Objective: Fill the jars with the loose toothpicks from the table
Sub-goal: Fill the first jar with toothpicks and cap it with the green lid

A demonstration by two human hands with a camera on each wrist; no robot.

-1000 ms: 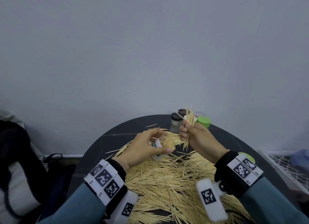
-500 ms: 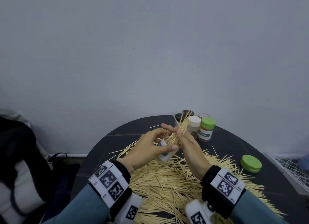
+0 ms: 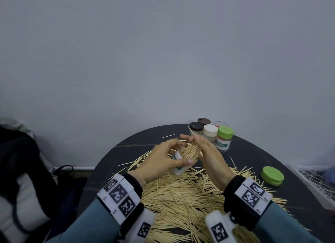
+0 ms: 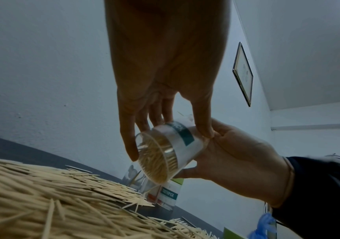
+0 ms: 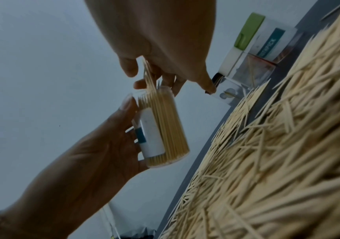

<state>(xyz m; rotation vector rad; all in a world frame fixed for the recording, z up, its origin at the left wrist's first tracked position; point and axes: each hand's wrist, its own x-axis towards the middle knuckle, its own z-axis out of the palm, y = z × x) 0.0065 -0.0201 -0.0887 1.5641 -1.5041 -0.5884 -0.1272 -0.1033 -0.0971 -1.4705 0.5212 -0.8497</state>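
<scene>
Since a second ago our right hand (image 3: pixel 208 157) has carried its bundle of toothpicks (image 5: pixel 149 76) down from above the table to the mouth of the jar (image 5: pixel 161 129), and the sticks now enter it. Our left hand (image 3: pixel 161 159) grasps the jar, fingers curled round its wall, holding it off the table (image 3: pixel 253 152) and tilted toward the right hand. The right fingers (image 5: pixel 128 66) still pinch the tops of the last sticks. Their long axis runs along the jar's, points inward, so we judge they need only a push. The loose pile (image 3: pixel 181 197) lies just below both hands.
</scene>
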